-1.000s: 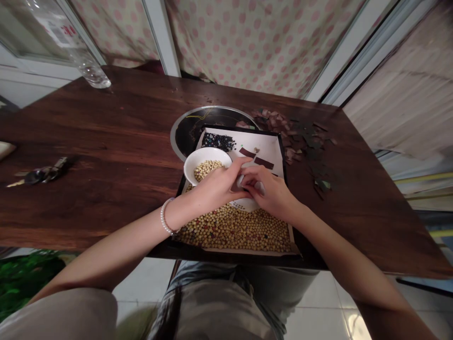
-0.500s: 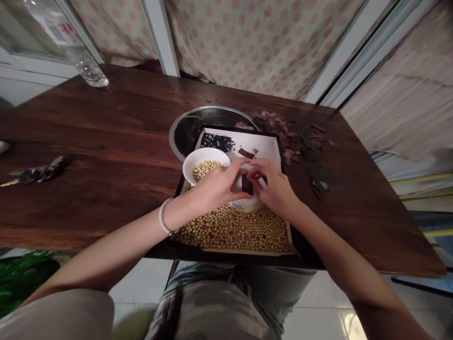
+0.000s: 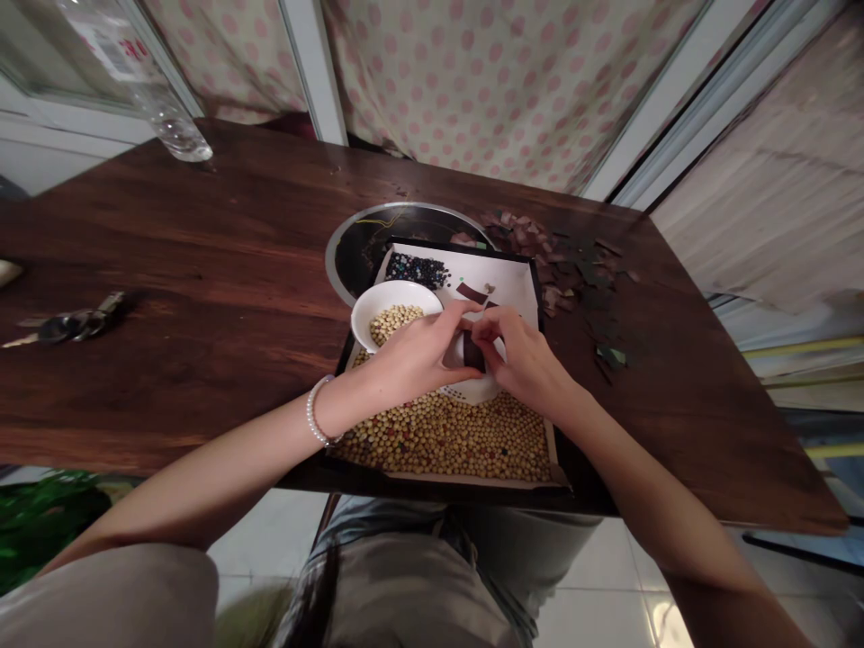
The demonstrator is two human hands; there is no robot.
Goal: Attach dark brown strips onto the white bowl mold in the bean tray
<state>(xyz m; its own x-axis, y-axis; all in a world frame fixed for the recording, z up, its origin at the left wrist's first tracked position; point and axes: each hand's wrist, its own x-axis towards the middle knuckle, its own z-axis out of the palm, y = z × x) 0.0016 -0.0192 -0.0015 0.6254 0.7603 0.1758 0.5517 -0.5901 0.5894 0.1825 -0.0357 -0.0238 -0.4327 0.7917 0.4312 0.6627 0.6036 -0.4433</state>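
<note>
Over a shallow box point(image 3: 553, 450), my left hand point(image 3: 422, 353) and my right hand point(image 3: 519, 355) meet at a small dark brown piece point(image 3: 473, 353). The thumb and fingers of my left hand curve around the piece's left side. On its right, my right hand's fingertips pinch its upper edge. Beneath the hands is a partly hidden white dish point(image 3: 476, 391). A white bowl point(image 3: 364, 315) with pale beads point(image 3: 395, 321) stands left of them. Many tan beads point(image 3: 445, 436) fill the near part of the box, and dark beads point(image 3: 415, 270) lie in its far left corner.
Behind the box is a round dark tray with a silver rim point(image 3: 332, 261). Brown and green scraps point(image 3: 533, 238) are scattered to the right. A clear bottle point(image 3: 175, 126) stands at the back left, and keys point(image 3: 74, 326) lie at the left on the wooden table point(image 3: 222, 270).
The view has shifted slightly. Both hands keep nearly the same place and hold on the brown piece; the fingers of my right hand have moved a little.
</note>
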